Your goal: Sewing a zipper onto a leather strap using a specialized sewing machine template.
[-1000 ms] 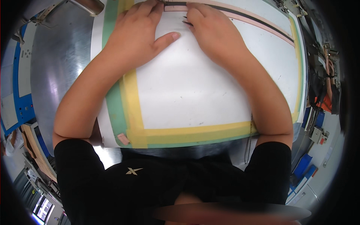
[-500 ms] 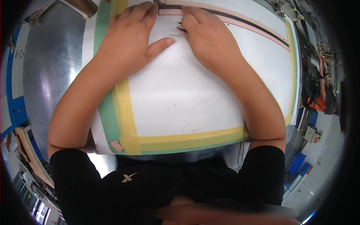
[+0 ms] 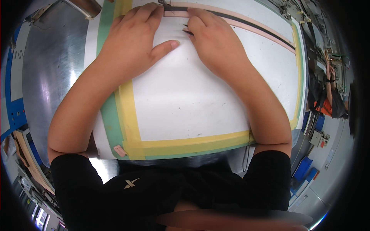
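Observation:
A long pink strip [image 3: 264, 35] with a black band [image 3: 246, 21] along its middle lies across the far side of a white sheet [image 3: 192, 88]. My left hand [image 3: 133, 36] rests palm down at the strip's left end, fingers stretched forward and thumb out to the side. Its fingertips are by a small dark metal part [image 3: 163, 3] at the top edge, only partly visible. My right hand [image 3: 216, 38] is closed, with its curled fingers at the strip. From under it poke two dark points of a slim tool [image 3: 187, 32]; the rest is hidden.
Yellow tape [image 3: 200, 141] and a green border [image 3: 110, 127] frame the sheet. A pink scrap [image 3: 120, 150] sits at the near left corner. Beyond the left edge is a shiny metal surface [image 3: 50, 73] with a metal cylinder [image 3: 85, 7]. Machinery and cables [image 3: 331, 69] stand at right.

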`<state>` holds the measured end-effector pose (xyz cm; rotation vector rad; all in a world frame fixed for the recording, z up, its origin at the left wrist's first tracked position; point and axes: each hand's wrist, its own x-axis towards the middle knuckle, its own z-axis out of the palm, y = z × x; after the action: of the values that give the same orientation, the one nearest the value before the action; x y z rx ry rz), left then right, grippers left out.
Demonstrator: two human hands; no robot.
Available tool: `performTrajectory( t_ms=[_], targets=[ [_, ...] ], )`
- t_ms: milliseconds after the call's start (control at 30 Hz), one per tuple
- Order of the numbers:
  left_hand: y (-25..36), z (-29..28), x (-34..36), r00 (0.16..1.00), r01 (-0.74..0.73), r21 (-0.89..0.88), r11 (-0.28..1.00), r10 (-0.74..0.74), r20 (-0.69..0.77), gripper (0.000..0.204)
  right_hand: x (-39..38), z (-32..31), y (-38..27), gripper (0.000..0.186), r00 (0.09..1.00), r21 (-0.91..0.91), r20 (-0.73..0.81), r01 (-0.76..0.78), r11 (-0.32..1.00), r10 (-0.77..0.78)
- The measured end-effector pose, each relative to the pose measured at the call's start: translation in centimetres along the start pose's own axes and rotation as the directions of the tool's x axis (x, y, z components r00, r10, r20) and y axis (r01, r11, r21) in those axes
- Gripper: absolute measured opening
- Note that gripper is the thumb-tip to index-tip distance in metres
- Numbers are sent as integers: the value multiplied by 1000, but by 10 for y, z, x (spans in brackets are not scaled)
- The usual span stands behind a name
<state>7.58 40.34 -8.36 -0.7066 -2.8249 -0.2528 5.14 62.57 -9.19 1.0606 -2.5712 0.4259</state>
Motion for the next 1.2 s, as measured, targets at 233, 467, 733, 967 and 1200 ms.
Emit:
performTrajectory(
  t_ms=[233, 467, 733, 967, 1200],
  targets=[
    [1, -3, 0, 1000, 15, 11, 1000, -15, 18, 77, 1, -4, -2, 15, 999, 6, 39, -12, 1000, 12],
    [2, -4, 1, 1000, 22, 6, 1000, -22, 19, 77, 0, 1, -1, 14, 999, -7, -26, 19, 1000, -20],
    [4, 4, 2, 997, 76, -27, 997, -76, 15, 77, 1, 2, 1, 13, 1000, -3, -17, 16, 1000, -17],
    [9, 4, 3, 998, 66, -14, 998, -67, -17, 75, 2, 6, 3, 13, 999, -11, -24, 22, 1000, -22],
    [14, 5, 3, 997, 80, 87, 993, -82, 12, 71, -8, 2, 9, 19, 999, -6, -19, -27, 1000, 27]
  ],
)
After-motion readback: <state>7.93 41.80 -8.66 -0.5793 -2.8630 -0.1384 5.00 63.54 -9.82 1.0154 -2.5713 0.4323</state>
